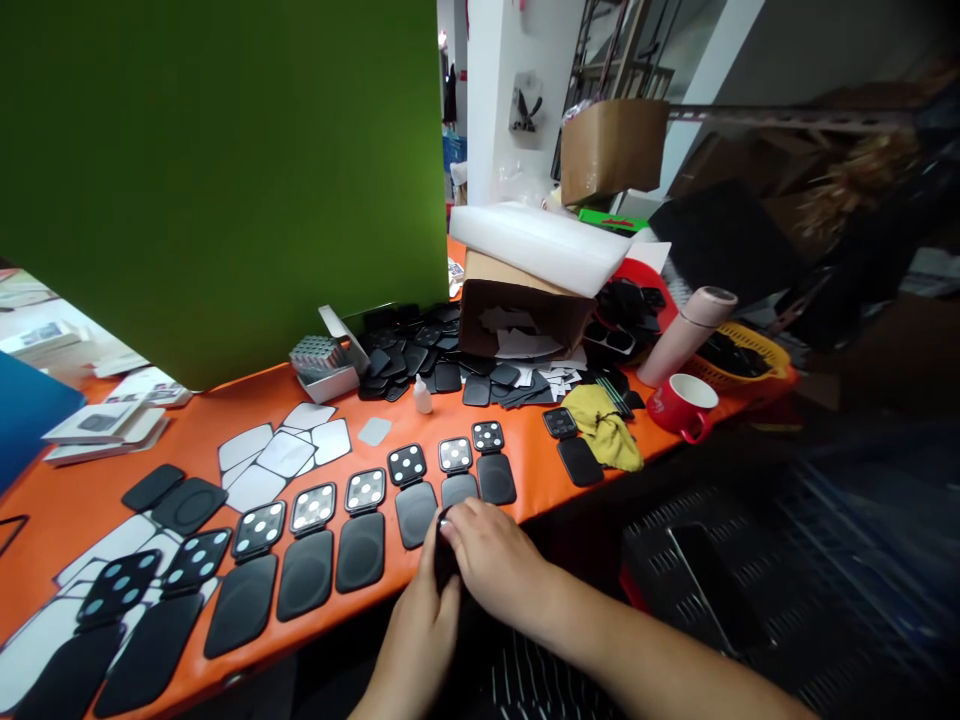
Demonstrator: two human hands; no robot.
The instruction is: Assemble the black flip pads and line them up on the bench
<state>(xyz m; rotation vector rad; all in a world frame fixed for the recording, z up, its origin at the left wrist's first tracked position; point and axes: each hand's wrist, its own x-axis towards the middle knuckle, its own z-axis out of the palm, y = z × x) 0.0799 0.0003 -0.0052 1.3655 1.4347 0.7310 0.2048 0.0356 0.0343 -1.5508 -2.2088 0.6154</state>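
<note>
Both my hands meet at the front edge of the orange table (82, 500). My left hand (418, 625) and my right hand (491, 562) are closed together around a small black pad (444, 555) held between them. Just beyond them runs a row of several black pads (360, 550), each paired with a square piece carrying white dots (406, 464). The nearest pair (459, 488) lies right above my fingers.
White backing sheets (285, 452) lie mid-table. A small glue bottle (422, 396), a heap of black pads (409, 350), an open cardboard box (517, 315), a yellow cloth (604, 425), a red mug (684, 405) and a pink flask (686, 335) stand behind. A green panel (225, 180) rises at the left.
</note>
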